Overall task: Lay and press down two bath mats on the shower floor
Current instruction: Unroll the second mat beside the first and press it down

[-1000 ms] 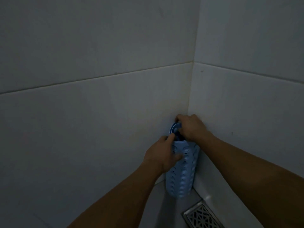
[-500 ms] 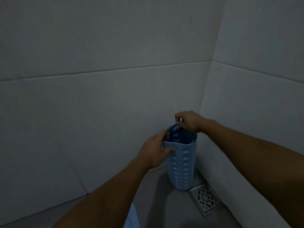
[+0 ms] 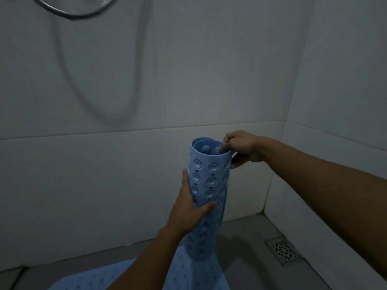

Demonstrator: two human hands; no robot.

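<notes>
Where forearm crosses, flat mat [image 3: 129, 275] hidden

I see dim, pale tiled walls [image 3: 188, 80] meeting in a corner, a hose [image 3: 69, 14] looping above (blurred), and a grey floor [image 3: 247, 233] with a drain grate [image 3: 282, 250].

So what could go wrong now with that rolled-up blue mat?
1. The rolled bath mat is held up off the floor by the left hand and right hand; it might spring open or slip.
2. Unrolled carelessly, it could cover the floor drain nearby.
3. It could end up overlapping the flat bath mat already lying below, so its suction cups might not stick.
</notes>
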